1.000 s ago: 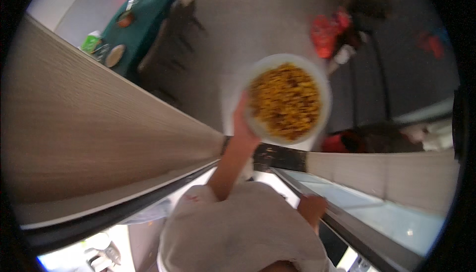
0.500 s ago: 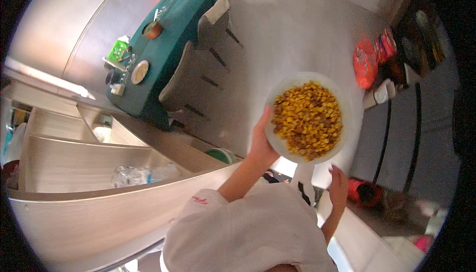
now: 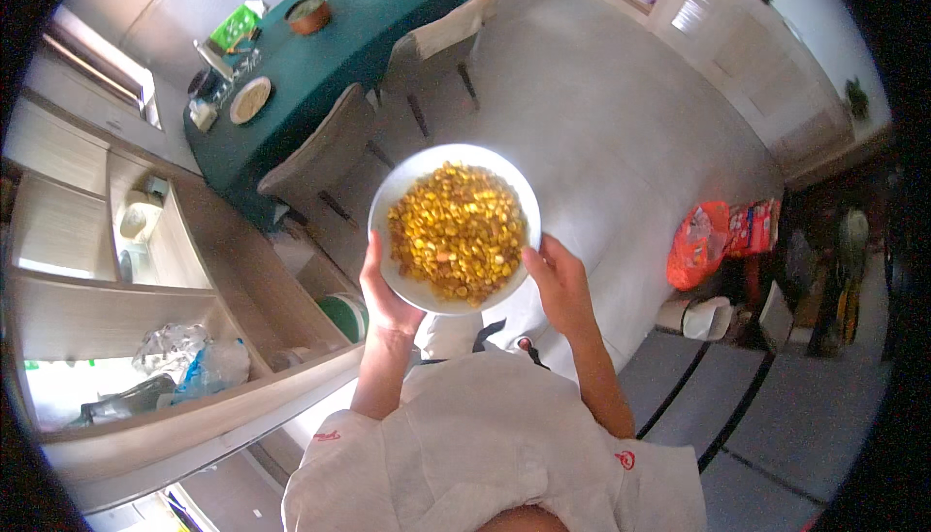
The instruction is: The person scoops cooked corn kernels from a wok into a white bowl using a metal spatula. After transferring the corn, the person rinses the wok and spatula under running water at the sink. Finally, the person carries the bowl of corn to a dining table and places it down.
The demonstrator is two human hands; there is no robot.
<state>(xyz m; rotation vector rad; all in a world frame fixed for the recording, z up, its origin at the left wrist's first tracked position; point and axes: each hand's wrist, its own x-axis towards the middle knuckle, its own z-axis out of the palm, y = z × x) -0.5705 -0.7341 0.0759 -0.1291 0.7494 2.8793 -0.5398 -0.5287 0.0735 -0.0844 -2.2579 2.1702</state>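
Observation:
A round white bowl [image 3: 385, 285] is held out in front of my body. It is heaped with yellow corn kernels [image 3: 456, 231] mixed with small brown pieces. My left hand [image 3: 388, 294] grips the bowl's left side, its thumb up against the rim and its other fingers hidden beneath. On the right side, my right hand [image 3: 561, 280] holds the rim with its thumb and fingers. The bowl looks roughly level.
Ahead to the left, a table with a dark green cloth [image 3: 339, 57] carries a brown pot [image 3: 308, 16] and a plate [image 3: 250, 100]. Fabric chairs [image 3: 325, 144] line its side. Wooden shelving [image 3: 107, 314] stands at left. A red bag [image 3: 700, 246] lies right, near grey panels [image 3: 669, 386].
My right hand has come up from beside the bowl and taken its right side. The view has turned rightward, bringing a far cabinet into sight, and the bowl now sits more centrally before me.

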